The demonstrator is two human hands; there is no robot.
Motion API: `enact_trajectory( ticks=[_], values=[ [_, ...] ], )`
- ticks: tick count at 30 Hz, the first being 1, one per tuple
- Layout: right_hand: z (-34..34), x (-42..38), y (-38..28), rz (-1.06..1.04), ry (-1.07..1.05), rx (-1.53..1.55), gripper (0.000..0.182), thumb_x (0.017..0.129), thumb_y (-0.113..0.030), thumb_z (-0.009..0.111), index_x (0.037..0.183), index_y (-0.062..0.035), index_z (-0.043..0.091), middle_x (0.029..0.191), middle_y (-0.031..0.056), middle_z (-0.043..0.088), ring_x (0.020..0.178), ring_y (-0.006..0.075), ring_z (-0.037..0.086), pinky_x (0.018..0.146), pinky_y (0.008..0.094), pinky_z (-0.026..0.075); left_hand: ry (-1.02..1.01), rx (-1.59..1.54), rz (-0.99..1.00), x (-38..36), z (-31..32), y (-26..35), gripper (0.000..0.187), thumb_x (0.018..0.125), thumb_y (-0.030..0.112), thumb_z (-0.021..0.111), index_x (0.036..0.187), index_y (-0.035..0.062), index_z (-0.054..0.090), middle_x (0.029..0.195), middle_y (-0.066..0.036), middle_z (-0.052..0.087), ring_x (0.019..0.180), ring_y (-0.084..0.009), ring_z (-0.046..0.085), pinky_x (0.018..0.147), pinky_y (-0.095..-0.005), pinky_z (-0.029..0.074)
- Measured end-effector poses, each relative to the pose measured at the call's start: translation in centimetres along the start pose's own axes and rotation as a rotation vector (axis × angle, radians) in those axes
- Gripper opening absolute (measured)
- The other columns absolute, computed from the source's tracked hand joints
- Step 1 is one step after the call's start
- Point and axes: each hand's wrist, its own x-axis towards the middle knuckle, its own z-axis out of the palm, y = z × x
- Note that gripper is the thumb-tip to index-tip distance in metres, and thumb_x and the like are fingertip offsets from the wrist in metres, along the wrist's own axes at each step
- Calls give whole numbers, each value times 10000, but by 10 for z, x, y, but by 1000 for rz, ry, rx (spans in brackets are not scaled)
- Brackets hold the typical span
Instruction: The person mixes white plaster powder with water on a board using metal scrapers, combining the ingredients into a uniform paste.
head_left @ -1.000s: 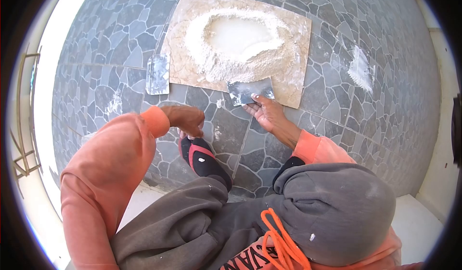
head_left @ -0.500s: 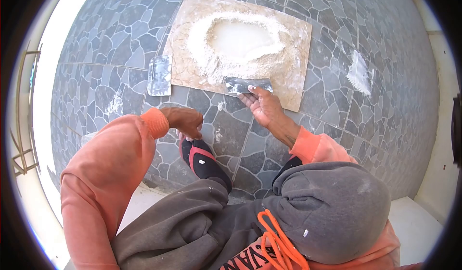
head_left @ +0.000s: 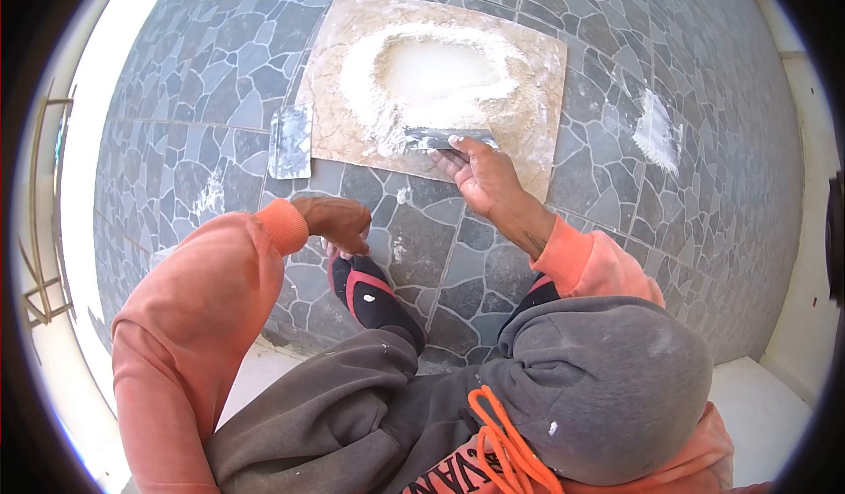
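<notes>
My right hand [head_left: 486,174] grips a flat metal scraper blade [head_left: 424,139] at the near edge of a ring of white powder [head_left: 365,85]. Thumb on top and fingers beneath, it holds the blade tilted, its far edge against the powder. Inside the ring lies a pool of whitish liquid [head_left: 440,67]. The powder sits on a beige marbled board [head_left: 334,32] on the floor. My left hand [head_left: 341,223] hangs above my left foot with its fingers curled in; they are partly hidden, and nothing shows in them.
A second flat metal blade [head_left: 291,142], smeared white, lies by the board's left edge. White smears [head_left: 657,131] mark the grey stone-pattern tiles [head_left: 607,168] to the right. My left foot, in a dark sandal [head_left: 365,292], stands near the board. A metal railing [head_left: 44,212] runs along the far left.
My right hand has pushed slightly forward with the scraper blade, which now tilts more and reaches the powder's near edge. My left hand stays where it was.
</notes>
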Motion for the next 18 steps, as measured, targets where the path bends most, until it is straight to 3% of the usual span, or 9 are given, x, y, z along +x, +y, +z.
enact_trajectory(
  ticks=[14, 18],
  values=[
    [21, -3, -26, -10, -80, -114, 309, 865, 49, 516, 1156, 128, 449, 1149, 235, 551, 1080, 370, 582, 963, 519, 512, 4, 2, 6, -2, 0, 1, 395, 867, 324, 554, 713, -8, 704, 695, -118, 698, 643, -212, 702, 674, -345, 543],
    [22, -7, -50, -8, -98, -226, 291, 864, 29, 543, 1140, 94, 479, 1143, 211, 560, 1064, 340, 592, 958, 485, 516, 1, -1, 5, 1, -1, 2, 380, 862, 308, 561, 732, -21, 701, 708, -125, 701, 658, -220, 707, 663, -341, 558]
  ],
)
